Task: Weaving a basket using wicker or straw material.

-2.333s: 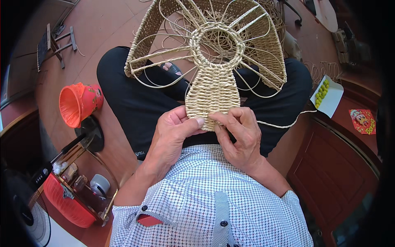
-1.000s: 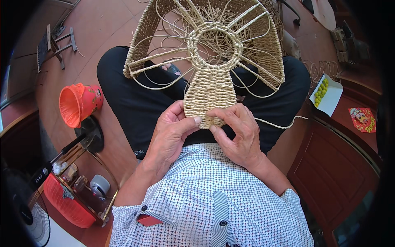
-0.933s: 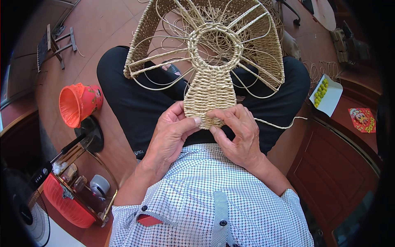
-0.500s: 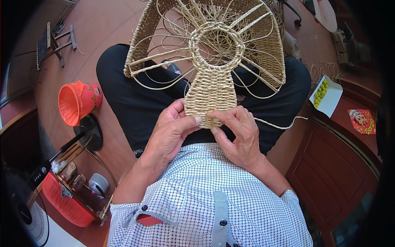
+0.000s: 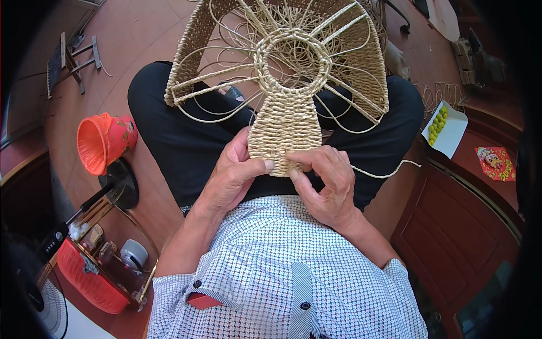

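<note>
A straw-coloured woven piece (image 5: 285, 123) rests over my lap: a tapered panel joined to a braided ring, with cords radiating to a curved woven wall (image 5: 192, 56). My left hand (image 5: 240, 172) grips the panel's lower left edge, thumb on top and fingers curled partly out of sight behind it. My right hand (image 5: 322, 178) pinches the panel's lower right part between bent fingers and thumb; what exactly the fingertips hold is too small to tell. A loose cord (image 5: 387, 170) trails out to the right from behind that hand.
A tangle of cord (image 5: 282, 20) lies beyond the piece. At left are a red bin (image 5: 101, 144), a black fan (image 5: 51, 299), a trolley (image 5: 124, 254) and a folded wooden stool (image 5: 73, 62). At right are a white tray (image 5: 451, 141) of yellow balls and a red cabinet (image 5: 451, 237).
The woven piece and both hands have shifted slightly left. My left fingers sit higher along the panel's edge. My right hand keeps its pinch near the lower right.
</note>
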A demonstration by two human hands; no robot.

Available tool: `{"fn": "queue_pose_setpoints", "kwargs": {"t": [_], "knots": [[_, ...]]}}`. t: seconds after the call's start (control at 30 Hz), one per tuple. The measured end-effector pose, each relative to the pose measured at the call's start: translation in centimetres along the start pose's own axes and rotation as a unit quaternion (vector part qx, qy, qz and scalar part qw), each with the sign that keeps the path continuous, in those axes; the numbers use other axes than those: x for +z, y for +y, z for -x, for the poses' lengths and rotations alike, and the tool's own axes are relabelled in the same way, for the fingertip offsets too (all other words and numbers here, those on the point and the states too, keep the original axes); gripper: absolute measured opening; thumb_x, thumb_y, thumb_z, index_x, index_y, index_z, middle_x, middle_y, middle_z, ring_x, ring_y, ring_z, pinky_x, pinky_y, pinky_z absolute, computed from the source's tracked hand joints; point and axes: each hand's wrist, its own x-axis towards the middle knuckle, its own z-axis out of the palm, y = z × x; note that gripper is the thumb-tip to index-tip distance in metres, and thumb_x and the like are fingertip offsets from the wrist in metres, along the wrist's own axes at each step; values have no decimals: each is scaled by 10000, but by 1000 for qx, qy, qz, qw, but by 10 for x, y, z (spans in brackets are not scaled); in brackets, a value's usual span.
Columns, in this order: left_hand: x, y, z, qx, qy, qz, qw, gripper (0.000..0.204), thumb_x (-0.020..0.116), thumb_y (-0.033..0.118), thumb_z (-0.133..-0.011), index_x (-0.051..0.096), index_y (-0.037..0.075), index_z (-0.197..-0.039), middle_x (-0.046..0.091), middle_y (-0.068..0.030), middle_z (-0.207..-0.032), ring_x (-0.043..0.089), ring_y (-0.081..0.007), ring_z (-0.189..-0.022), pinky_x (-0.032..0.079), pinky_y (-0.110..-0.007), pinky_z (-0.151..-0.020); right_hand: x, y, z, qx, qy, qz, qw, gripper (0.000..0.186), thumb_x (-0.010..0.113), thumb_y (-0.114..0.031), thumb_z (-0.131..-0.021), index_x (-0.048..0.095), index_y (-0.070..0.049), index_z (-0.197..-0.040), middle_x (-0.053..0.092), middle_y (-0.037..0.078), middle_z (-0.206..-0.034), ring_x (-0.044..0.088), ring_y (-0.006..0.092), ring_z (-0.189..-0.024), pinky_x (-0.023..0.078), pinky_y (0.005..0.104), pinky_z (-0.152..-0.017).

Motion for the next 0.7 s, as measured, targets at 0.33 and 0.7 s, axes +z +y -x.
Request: {"fn": "queue_pose_setpoints", "kwargs": {"t": [0.33, 0.7], "knots": [[-6, 4, -12, -1, -44, -1, 999, 846, 773, 72, -811, 443, -25, -1584, 644, -122, -1462, 634, -204, -1345, 460, -378, -1197, 5, -6, -13, -14, 30, 68, 997, 197, 851, -109, -832, 781, -134, -1015, 680, -42, -783, 608, 150, -659, 373, 348, -654], [-28, -1, -21, 10, -107, -25, 994, 884, 824, 44, -862, 404, 10, -1639, 639, -89, -1494, 627, -185, -1355, 512, -375, -1158, -12, -15, -43, 28, -75, 50, 996, 74, 809, -144, -851, 737, -128, -852, 662, 26, -819, 668, 260, -793, 455, 418, -722]]}}
